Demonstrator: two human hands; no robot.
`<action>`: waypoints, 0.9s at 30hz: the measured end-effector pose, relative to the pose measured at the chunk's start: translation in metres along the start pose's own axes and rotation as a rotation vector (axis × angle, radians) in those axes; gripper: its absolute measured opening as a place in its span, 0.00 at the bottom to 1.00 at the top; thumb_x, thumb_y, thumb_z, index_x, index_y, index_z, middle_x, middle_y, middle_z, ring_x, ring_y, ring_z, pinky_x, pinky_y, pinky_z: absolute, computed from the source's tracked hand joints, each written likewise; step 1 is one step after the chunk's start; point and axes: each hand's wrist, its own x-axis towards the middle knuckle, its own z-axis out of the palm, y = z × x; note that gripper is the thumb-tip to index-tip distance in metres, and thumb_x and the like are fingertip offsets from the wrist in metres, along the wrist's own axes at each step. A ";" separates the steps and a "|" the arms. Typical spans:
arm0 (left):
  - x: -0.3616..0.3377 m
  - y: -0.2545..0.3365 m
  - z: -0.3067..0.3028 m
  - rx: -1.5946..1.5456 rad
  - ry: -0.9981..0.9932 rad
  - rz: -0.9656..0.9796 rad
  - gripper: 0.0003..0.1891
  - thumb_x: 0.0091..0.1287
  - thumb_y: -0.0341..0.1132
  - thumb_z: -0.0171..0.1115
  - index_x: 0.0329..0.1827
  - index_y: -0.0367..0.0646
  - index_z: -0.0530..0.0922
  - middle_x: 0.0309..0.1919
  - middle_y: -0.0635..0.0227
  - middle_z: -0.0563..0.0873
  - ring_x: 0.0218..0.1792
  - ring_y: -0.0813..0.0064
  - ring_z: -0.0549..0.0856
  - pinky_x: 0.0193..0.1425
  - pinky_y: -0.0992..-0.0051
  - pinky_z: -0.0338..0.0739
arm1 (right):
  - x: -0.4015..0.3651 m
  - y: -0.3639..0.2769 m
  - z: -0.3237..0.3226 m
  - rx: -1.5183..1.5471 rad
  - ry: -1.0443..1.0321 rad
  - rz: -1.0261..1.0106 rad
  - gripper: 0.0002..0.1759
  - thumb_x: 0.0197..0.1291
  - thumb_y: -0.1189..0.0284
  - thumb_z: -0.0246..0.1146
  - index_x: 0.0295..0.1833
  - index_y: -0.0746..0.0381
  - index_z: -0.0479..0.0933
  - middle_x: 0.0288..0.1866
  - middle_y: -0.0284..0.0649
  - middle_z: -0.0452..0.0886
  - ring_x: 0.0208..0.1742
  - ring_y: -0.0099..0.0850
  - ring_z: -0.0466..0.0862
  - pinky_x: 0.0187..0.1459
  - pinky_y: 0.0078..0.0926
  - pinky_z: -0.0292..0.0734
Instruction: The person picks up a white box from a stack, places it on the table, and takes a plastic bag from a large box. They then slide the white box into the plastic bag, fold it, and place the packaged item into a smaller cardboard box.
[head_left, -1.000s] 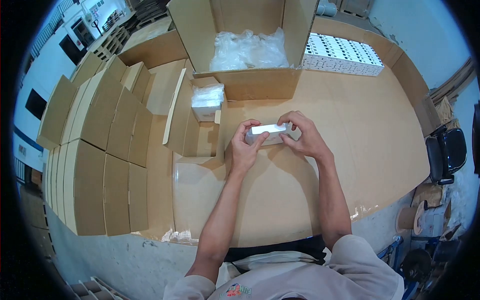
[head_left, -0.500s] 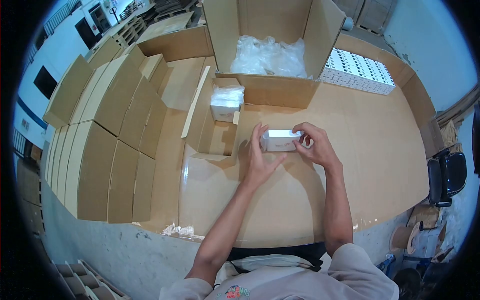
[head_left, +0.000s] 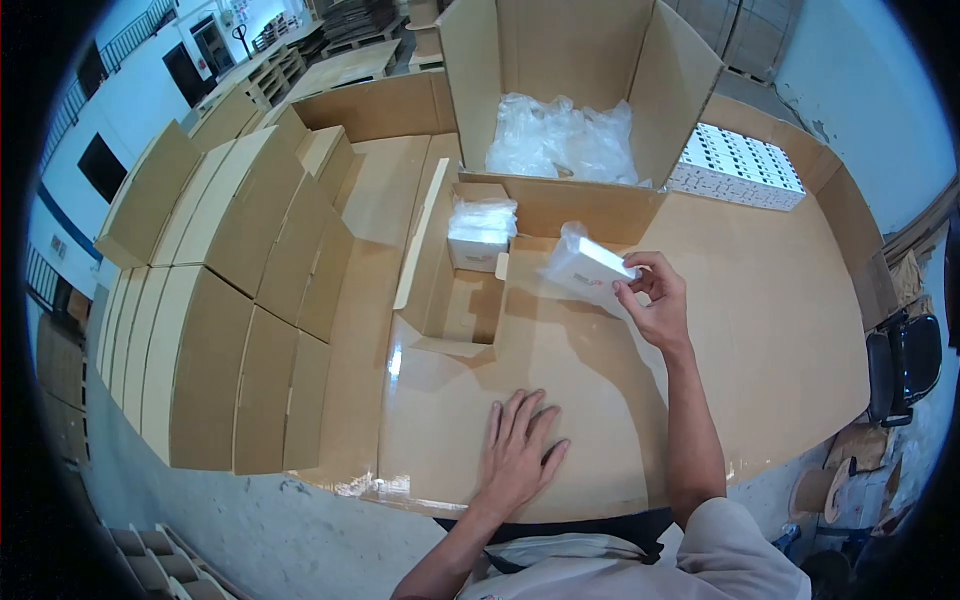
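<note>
My right hand [head_left: 655, 300] pinches one end of a small white box [head_left: 592, 266] in a clear plastic bag, held tilted above the cardboard surface. The loose end of the bag hangs off the box's left side. My left hand [head_left: 520, 452] lies with spread fingers on the cardboard near the front edge, holding nothing. Left of the held box is an open brown carton [head_left: 424, 250]; bagged white boxes [head_left: 482, 236] stand in its far end, and its near end shows bare cardboard.
A large open carton [head_left: 684, 90] with clear plastic bags [head_left: 560, 138] stands at the back. Right of it lies a block of white patterned boxes [head_left: 738, 168]. Brown cartons [head_left: 205, 350] are stacked at the left. A black chair [head_left: 905, 355] stands beyond the right edge.
My left hand has let go of the white box and moved down to the cardboard near the front edge. My right hand has raised and tilted the box. The camera view has shifted slightly.
</note>
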 end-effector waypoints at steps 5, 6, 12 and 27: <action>0.005 -0.003 0.000 -0.048 0.039 -0.019 0.24 0.69 0.45 0.69 0.64 0.45 0.80 0.71 0.57 0.74 0.75 0.52 0.69 0.80 0.43 0.59 | 0.030 -0.005 0.032 0.253 0.028 -0.054 0.19 0.63 0.88 0.68 0.56 0.66 0.72 0.58 0.43 0.78 0.48 0.30 0.87 0.44 0.23 0.87; 0.005 -0.004 -0.001 -0.054 0.035 -0.026 0.24 0.69 0.45 0.69 0.64 0.45 0.80 0.70 0.57 0.74 0.75 0.52 0.69 0.80 0.43 0.59 | 0.035 -0.007 0.041 0.295 0.027 -0.057 0.19 0.64 0.88 0.67 0.56 0.66 0.71 0.59 0.43 0.78 0.49 0.30 0.87 0.45 0.24 0.88; 0.007 -0.005 -0.004 -0.089 0.032 -0.039 0.23 0.69 0.44 0.69 0.63 0.45 0.80 0.70 0.58 0.74 0.75 0.54 0.69 0.80 0.43 0.59 | 0.058 -0.018 0.093 0.457 -0.026 -0.087 0.20 0.66 0.91 0.63 0.58 0.65 0.68 0.62 0.44 0.74 0.52 0.31 0.86 0.50 0.28 0.89; 0.007 -0.006 -0.003 -0.101 0.025 -0.054 0.23 0.68 0.43 0.69 0.64 0.46 0.80 0.71 0.59 0.74 0.75 0.53 0.69 0.80 0.44 0.59 | 0.070 -0.003 0.121 0.394 -0.157 -0.029 0.15 0.67 0.88 0.64 0.55 0.68 0.71 0.57 0.44 0.78 0.49 0.30 0.88 0.47 0.25 0.90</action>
